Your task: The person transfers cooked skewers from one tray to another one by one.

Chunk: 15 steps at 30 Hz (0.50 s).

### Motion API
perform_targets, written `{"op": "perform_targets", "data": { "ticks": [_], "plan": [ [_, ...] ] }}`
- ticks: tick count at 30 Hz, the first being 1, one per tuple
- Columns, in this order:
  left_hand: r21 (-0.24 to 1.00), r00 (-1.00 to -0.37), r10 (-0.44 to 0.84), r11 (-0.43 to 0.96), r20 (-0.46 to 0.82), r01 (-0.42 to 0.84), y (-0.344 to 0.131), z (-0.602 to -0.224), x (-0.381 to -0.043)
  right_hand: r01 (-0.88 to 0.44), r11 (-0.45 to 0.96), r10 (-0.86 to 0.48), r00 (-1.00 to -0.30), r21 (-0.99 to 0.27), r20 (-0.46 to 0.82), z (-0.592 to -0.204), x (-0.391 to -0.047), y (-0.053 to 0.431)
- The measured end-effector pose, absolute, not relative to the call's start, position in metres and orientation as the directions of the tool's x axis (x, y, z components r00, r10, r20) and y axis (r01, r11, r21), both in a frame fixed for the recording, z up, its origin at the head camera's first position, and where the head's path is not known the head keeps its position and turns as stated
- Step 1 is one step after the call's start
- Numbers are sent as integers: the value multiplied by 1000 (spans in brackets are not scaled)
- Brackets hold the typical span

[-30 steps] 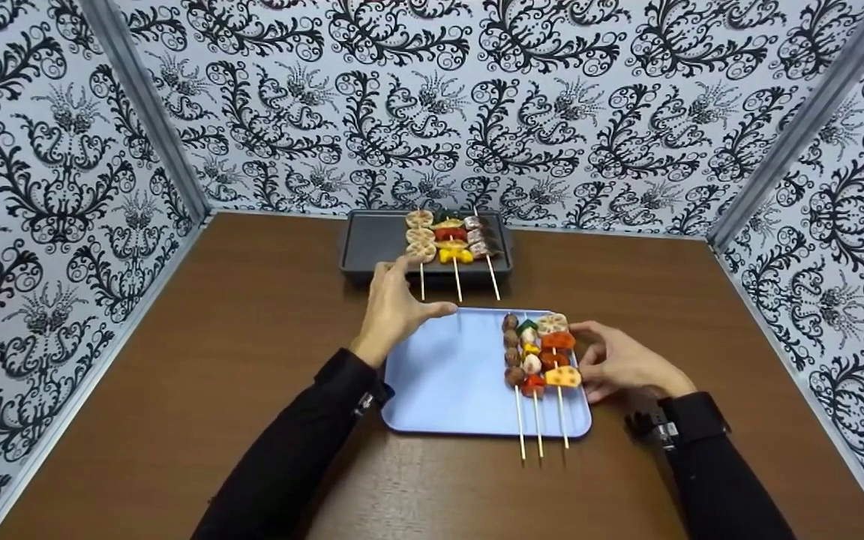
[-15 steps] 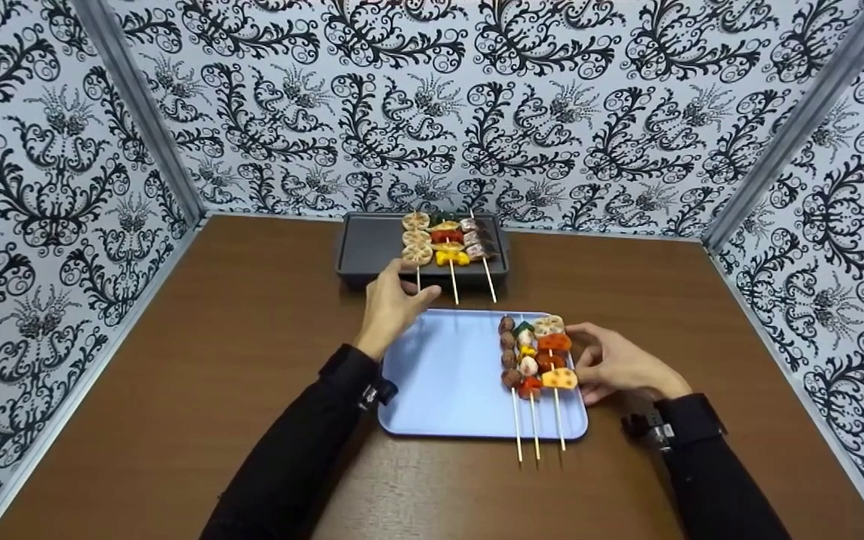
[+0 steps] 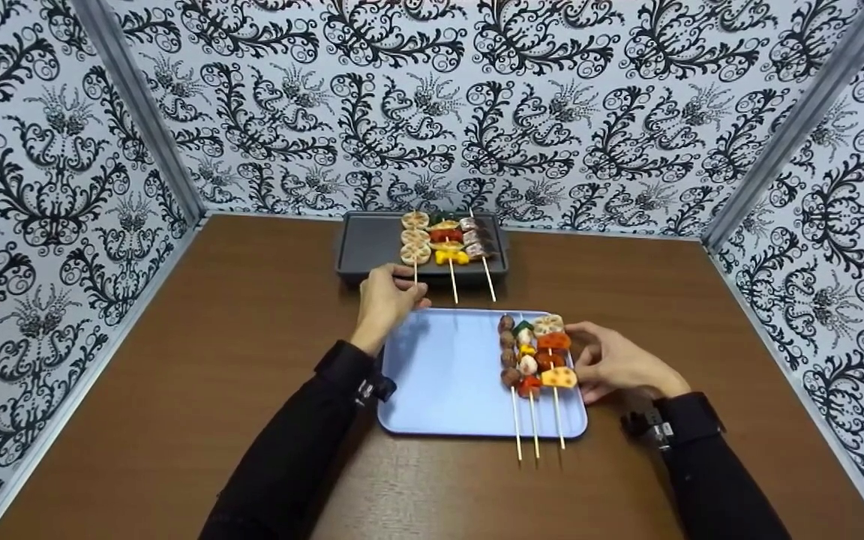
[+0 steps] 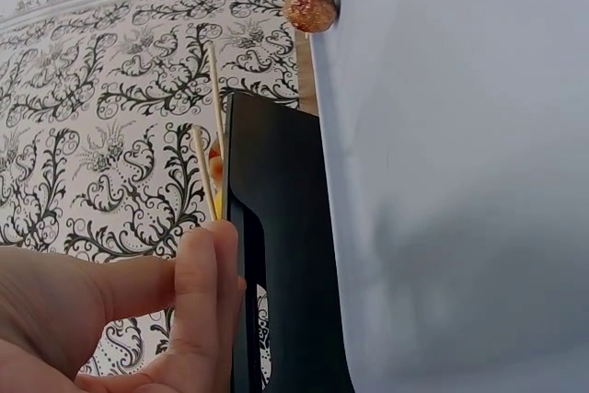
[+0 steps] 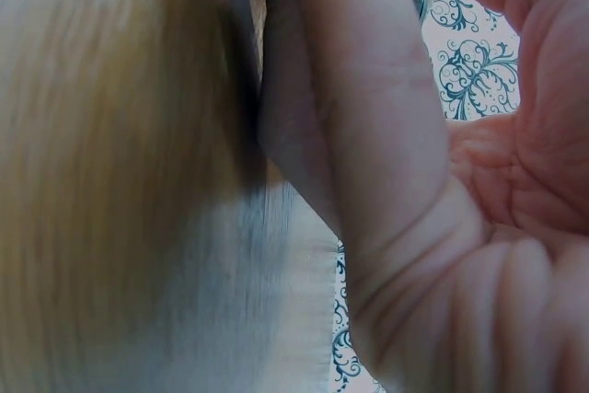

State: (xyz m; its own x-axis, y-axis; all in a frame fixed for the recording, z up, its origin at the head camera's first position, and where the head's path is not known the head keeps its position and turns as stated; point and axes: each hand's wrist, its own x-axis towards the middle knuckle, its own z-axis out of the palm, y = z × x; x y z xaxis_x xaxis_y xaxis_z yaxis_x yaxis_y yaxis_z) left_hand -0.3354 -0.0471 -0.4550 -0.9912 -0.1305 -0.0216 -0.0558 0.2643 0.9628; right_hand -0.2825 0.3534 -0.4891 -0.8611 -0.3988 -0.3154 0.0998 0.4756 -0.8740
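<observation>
My left hand (image 3: 388, 304) pinches the bare stick of a lotus root skewer (image 3: 415, 240) between thumb and fingers. That skewer's slices lie on the dark grill plate (image 3: 372, 238); in the left wrist view the fingertips hide the pinched part. To its right on the plate lie a vegetable skewer (image 3: 451, 256) and a skewer of silvery-grey pieces (image 3: 475, 234). My right hand (image 3: 623, 364) grips the right edge of the pale blue tray (image 3: 439, 375). On the tray's right side lie a meatball skewer (image 3: 508, 358), a mixed skewer (image 3: 527, 364) and a skewer with lotus root and orange pieces (image 3: 554, 341).
The brown table (image 3: 252, 315) stretches left and right of the tray. Patterned wall panels (image 3: 432, 112) enclose the back and both sides. Skewer sticks stick out over the near edges of the plate and the tray.
My left hand has moved to the lotus root skewer's stick, and its thumb and fingers have come together on it. The right hand stays at the tray's edge.
</observation>
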Motion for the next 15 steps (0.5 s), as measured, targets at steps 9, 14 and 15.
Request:
{"op": "perform_targets", "data": {
  "ticks": [9,14,15],
  "plan": [
    [978,-993,-110,196,-53,-74,-53,-456,-340,99,484,-392,-864,-870,-316,-490,-282,354],
    [970,-993,-116,239,-24,-51,-56,-455,-340,95,488,-390,-865,-867,-314,-490,-282,354],
    [969,-993,-115,240,-21,-48,-57,-455,-339,97,487,-391,-865,-868,-316,-490,-282,354]
  ]
}}
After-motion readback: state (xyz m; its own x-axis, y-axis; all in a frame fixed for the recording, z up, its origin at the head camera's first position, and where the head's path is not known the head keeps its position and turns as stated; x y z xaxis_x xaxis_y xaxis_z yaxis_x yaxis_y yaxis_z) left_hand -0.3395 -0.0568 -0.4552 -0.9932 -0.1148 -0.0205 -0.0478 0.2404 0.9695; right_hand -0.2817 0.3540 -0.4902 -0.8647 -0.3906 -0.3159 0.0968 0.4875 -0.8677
